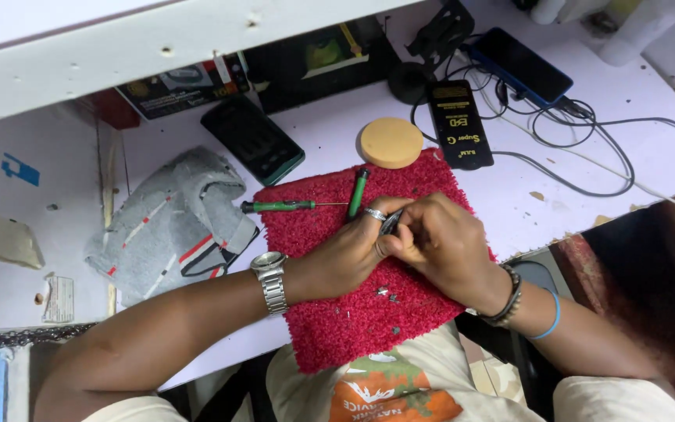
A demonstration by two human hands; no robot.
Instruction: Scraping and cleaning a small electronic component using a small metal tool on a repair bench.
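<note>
We saw both hands meet over the red mat. The left hand and right hand had their fingers closed together on a small dark metal part at the mat's centre. Two green screwdrivers lay at ten o'clock, a tan round sponge at twelve.

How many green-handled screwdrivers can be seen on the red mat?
2. One screwdriver lies flat across the mat's upper left edge, its tip pointing right. The other screwdriver lies nearly upright just above the left hand. The hands may hide more.
</note>
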